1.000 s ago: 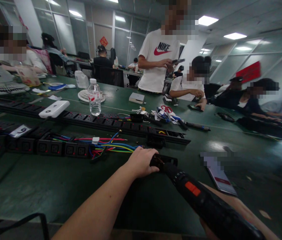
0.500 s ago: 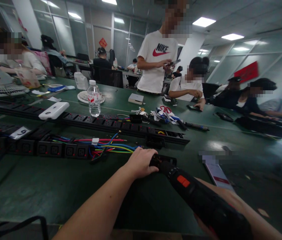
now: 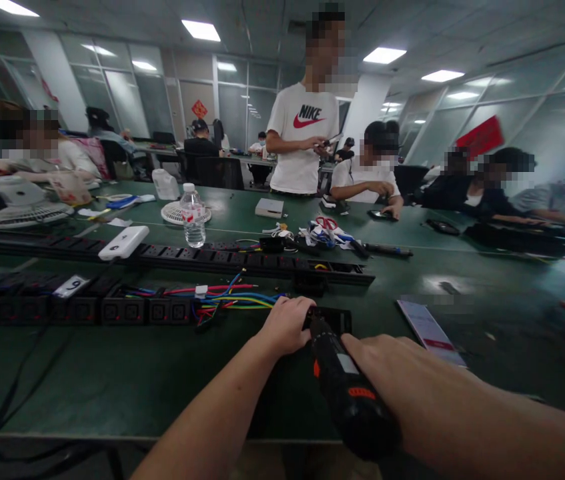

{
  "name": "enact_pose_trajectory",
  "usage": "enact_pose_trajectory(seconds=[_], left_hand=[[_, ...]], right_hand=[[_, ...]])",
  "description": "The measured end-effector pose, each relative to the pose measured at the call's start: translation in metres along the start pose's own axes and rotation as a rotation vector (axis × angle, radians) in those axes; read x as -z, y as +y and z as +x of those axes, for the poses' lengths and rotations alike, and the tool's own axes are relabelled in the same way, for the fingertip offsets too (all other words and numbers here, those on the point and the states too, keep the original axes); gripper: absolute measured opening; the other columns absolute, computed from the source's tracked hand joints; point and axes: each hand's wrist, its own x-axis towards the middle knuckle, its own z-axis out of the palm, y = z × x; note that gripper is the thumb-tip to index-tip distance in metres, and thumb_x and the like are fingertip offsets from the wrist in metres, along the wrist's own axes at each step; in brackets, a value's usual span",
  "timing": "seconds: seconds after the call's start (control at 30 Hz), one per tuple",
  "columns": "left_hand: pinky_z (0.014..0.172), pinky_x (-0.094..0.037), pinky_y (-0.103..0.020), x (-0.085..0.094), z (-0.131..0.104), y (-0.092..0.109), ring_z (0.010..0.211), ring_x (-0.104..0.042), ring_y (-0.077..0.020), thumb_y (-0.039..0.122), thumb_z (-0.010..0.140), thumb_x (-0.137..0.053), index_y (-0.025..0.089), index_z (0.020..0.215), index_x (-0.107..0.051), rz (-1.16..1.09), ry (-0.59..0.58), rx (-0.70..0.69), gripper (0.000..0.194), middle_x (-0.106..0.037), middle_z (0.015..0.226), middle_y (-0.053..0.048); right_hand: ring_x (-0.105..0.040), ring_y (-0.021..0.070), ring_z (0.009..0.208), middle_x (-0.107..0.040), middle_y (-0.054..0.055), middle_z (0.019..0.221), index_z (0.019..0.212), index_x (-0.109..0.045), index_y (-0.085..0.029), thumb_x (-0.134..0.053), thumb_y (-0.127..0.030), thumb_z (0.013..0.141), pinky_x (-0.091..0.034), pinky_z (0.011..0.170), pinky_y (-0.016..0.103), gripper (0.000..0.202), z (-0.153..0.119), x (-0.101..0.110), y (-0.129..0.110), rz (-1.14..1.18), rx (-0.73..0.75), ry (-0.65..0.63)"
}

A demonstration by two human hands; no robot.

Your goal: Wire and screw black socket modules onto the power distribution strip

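My left hand (image 3: 288, 325) is closed on a small black housing (image 3: 343, 320) lying on the green table (image 3: 202, 387). Red, blue and yellow-green wires (image 3: 242, 298) run from a black socket strip (image 3: 122, 310) toward that hand. In my right hand (image 3: 387, 367) is a black cordless screwdriver (image 3: 345, 383) with orange parts. Its front end points down into the housing beside my left fingers. The screwdriver's tip and whatever it meets are too dark to make out.
A second long socket strip (image 3: 262, 261) lies behind, with a white power bank (image 3: 123, 243) on it. A water bottle (image 3: 193, 217), a cluttered pile with red-handled scissors (image 3: 327, 224) and a phone (image 3: 429, 332) are on the table. Several people sit or stand around.
The screwdriver has swung left and now points more straight ahead. My right hand has come up along its right side. My left hand stays on the housing. The view has shifted slightly.
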Motion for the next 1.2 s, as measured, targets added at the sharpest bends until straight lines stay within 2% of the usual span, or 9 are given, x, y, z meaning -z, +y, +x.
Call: enact_pose_trajectory(seconds=[0.07, 0.2, 0.3, 0.37, 0.53, 0.63, 0.8, 0.97, 1.2], left_hand=[[0.097, -0.037, -0.038, -0.001, -0.001, 0.000, 0.112, -0.058, -0.0233, 0.024, 0.080, -0.062, 0.021, 0.120, -0.051, 0.000, 0.003, 0.000, 0.041, -0.064, 0.118, -0.007], [0.097, -0.036, -0.040, -0.001, -0.003, 0.001, 0.108, -0.059, -0.0249, 0.030, 0.080, -0.065, 0.020, 0.117, -0.054, -0.008, 0.023, -0.007, 0.040, -0.064, 0.116, -0.008], [0.096, -0.036, -0.039, 0.000, -0.004, 0.002, 0.106, -0.059, -0.0247, 0.033, 0.079, -0.065, 0.021, 0.116, -0.055, -0.013, 0.039, 0.001, 0.040, -0.065, 0.114, -0.008], [0.097, -0.035, -0.039, 0.001, -0.004, 0.003, 0.107, -0.058, -0.0243, 0.032, 0.078, -0.066, 0.021, 0.117, -0.054, -0.016, 0.037, -0.010, 0.042, -0.065, 0.116, -0.007], [0.100, -0.032, -0.038, -0.001, -0.005, 0.006, 0.112, -0.057, -0.0223, 0.020, 0.079, -0.061, 0.021, 0.118, -0.052, -0.005, 0.007, -0.009, 0.040, -0.063, 0.120, -0.007], [0.101, -0.031, -0.038, -0.003, -0.004, 0.007, 0.111, -0.057, -0.0213, 0.017, 0.078, -0.059, 0.021, 0.117, -0.053, -0.014, 0.010, 0.007, 0.039, -0.064, 0.117, -0.006], [0.100, -0.033, -0.036, -0.005, -0.002, 0.008, 0.110, -0.057, -0.0204, 0.017, 0.078, -0.060, 0.022, 0.115, -0.054, -0.019, 0.009, 0.019, 0.038, -0.065, 0.116, -0.005], [0.100, -0.033, -0.036, -0.008, -0.001, 0.007, 0.109, -0.058, -0.0201, 0.017, 0.077, -0.061, 0.021, 0.116, -0.054, -0.018, 0.023, 0.003, 0.040, -0.066, 0.115, -0.005], [0.100, -0.033, -0.036, -0.008, -0.001, 0.005, 0.109, -0.058, -0.0205, 0.022, 0.077, -0.066, 0.022, 0.114, -0.056, -0.043, 0.039, 0.021, 0.039, -0.066, 0.115, -0.005]], right_hand=[[-0.063, 0.0253, 0.091, -0.065, 0.008, 0.100, 0.108, -0.061, -0.017, -0.070, -0.016, 0.067, -0.050, 0.077, 0.029, 0.042, -0.001, 0.000, 0.000, 0.040, 0.037, -0.005], [-0.064, 0.0177, 0.076, -0.066, 0.002, 0.085, 0.089, -0.064, -0.017, -0.062, -0.013, 0.075, -0.047, 0.066, 0.022, 0.015, 0.001, 0.012, 0.006, 0.168, 0.074, 0.073], [-0.063, 0.0163, 0.073, -0.065, 0.000, 0.079, 0.082, -0.063, -0.017, -0.060, -0.010, 0.075, -0.045, 0.063, 0.021, 0.010, 0.002, 0.015, 0.006, 0.175, 0.012, 0.126], [-0.064, 0.0165, 0.076, -0.065, 0.001, 0.082, 0.084, -0.062, -0.017, -0.061, -0.013, 0.077, -0.046, 0.066, 0.022, 0.008, -0.001, 0.010, 0.001, 0.188, 0.041, 0.093], [-0.064, 0.0213, 0.083, -0.063, 0.010, 0.094, 0.104, -0.059, -0.013, -0.068, -0.019, 0.074, -0.049, 0.068, 0.024, 0.031, -0.012, -0.018, -0.011, 0.175, 0.022, 0.022], [-0.063, 0.0219, 0.085, -0.061, 0.010, 0.095, 0.106, -0.056, -0.014, -0.068, -0.020, 0.073, -0.050, 0.070, 0.026, 0.036, -0.013, -0.028, -0.005, 0.154, 0.008, 0.040], [-0.062, 0.0221, 0.085, -0.060, 0.008, 0.100, 0.110, -0.055, -0.017, -0.071, -0.029, 0.071, -0.050, 0.068, 0.027, 0.043, -0.012, -0.031, 0.012, 0.167, 0.015, 0.071], [-0.061, 0.0238, 0.084, -0.060, 0.006, 0.096, 0.107, -0.056, -0.019, -0.071, -0.026, 0.069, -0.050, 0.070, 0.033, 0.041, -0.015, -0.032, 0.012, 0.166, -0.005, 0.080], [-0.062, 0.0214, 0.084, -0.062, 0.007, 0.097, 0.105, -0.058, -0.017, -0.069, -0.021, 0.073, -0.051, 0.071, 0.029, 0.035, -0.018, -0.023, 0.013, 0.181, 0.021, 0.053]])
